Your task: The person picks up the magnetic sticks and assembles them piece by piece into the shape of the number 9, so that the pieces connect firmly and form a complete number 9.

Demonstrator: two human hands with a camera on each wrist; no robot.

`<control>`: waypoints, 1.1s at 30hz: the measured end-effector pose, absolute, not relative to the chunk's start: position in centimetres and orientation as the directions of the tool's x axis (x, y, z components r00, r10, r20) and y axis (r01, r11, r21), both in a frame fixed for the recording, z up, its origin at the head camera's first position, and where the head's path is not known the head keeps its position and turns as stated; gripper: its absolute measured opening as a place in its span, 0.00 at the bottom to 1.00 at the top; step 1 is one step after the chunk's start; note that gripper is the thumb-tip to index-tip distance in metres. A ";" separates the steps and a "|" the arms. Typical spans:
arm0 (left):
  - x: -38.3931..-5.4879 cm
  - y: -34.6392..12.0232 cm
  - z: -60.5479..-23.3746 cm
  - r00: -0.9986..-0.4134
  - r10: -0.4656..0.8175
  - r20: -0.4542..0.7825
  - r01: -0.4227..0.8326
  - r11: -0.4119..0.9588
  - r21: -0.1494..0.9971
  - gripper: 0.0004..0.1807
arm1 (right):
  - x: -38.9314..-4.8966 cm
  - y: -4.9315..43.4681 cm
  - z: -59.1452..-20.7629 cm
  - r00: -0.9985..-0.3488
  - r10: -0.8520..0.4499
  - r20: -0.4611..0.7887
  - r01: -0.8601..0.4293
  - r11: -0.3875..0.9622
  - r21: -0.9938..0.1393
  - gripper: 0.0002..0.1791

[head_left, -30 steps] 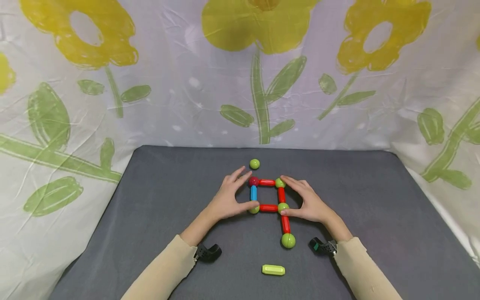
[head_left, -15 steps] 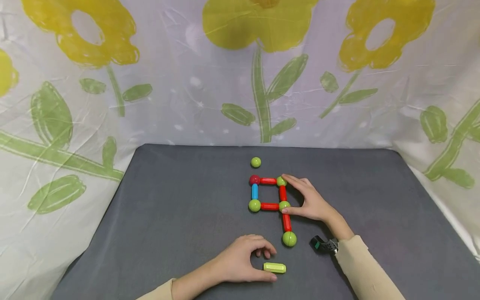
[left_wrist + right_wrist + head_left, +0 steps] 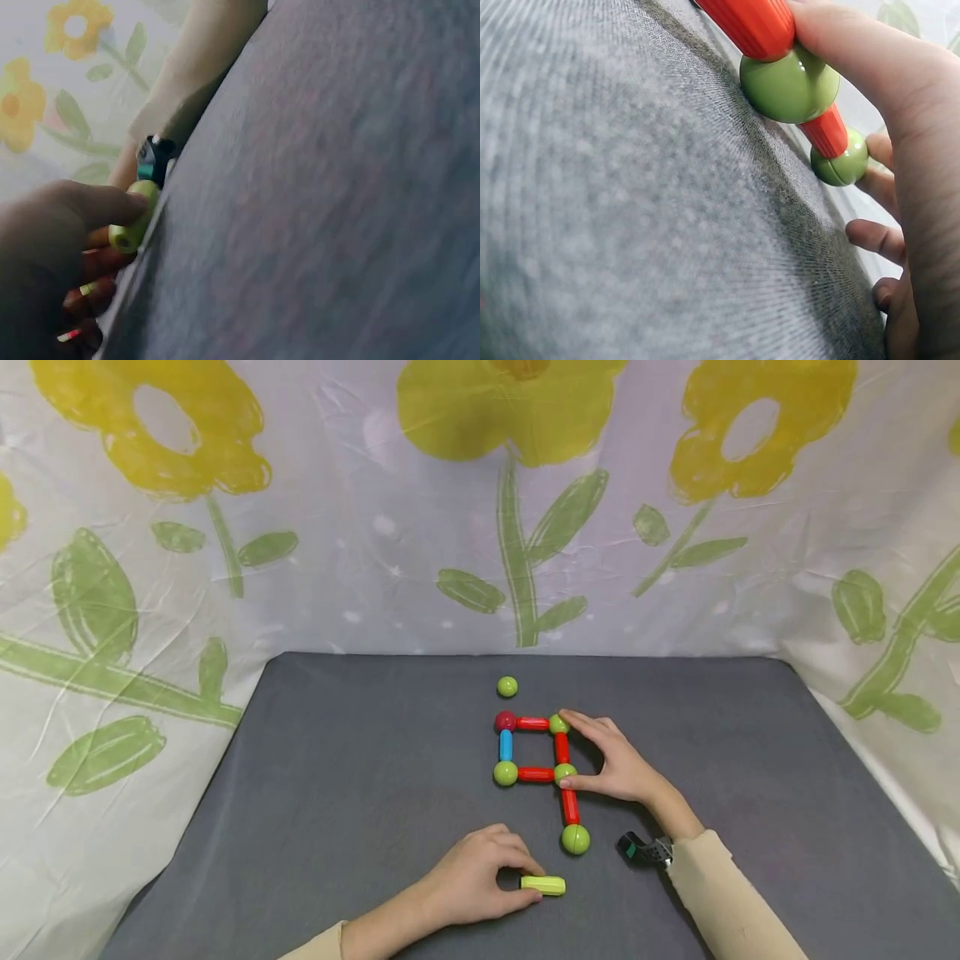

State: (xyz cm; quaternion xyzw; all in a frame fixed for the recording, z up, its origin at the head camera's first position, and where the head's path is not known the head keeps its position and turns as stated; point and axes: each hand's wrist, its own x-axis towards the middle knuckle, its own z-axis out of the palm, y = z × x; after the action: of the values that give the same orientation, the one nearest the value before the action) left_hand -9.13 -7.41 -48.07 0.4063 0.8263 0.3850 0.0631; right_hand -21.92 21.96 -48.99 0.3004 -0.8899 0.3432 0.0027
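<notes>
My left hand [image 3: 476, 877] pinches a yellow-green magnetic stick [image 3: 546, 885] between thumb and fingers, low in the head view; the left wrist view also has this stick [image 3: 135, 217] under the thumb. Farther up lies a square frame of magnetic sticks and balls: red sticks [image 3: 536, 774], one blue stick [image 3: 506, 745], a dark red ball [image 3: 506, 721] and green balls [image 3: 506, 773]. From its lower right corner a red stick [image 3: 571, 807] runs down to another green ball [image 3: 576, 839]. My right hand [image 3: 622, 768] holds the square's right side, thumb at the near ball [image 3: 791, 86], fingers at the far ball [image 3: 840, 161].
A loose green ball [image 3: 507, 687] lies beyond the square's far left corner. Dark grey cloth [image 3: 337, 760] covers the table, and a flowered sheet [image 3: 360, 552] hangs behind it. A black wrist camera [image 3: 645, 850] sits on my right wrist.
My left hand has left the square's left side, come down toward me and closed on the yellow-green stick. The right hand stays at the square.
</notes>
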 end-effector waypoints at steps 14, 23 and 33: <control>-11.4 -7.3 -47.8 -0.741 0.647 0.178 0.574 0.474 0.668 0.08 | -21.6 21.8 -49.0 -0.833 -0.521 0.184 -0.513 0.603 -0.611 0.55; -12.0 -7.1 -47.7 -0.746 0.644 0.172 0.576 0.494 0.652 0.09 | -21.9 21.7 -48.9 -0.837 -0.512 0.193 -0.509 0.599 -0.618 0.55; -12.6 -6.9 -47.6 -0.711 0.681 0.177 0.622 0.491 0.610 0.10 | -22.0 21.9 -49.0 -0.838 -0.514 0.182 -0.506 0.610 -0.610 0.55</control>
State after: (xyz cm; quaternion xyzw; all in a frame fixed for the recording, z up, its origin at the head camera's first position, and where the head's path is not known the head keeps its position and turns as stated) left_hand -12.64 -6.93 -47.56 0.3777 0.8624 0.3343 0.0439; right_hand -21.98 21.85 -49.01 0.2842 -0.8971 0.3382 -0.0058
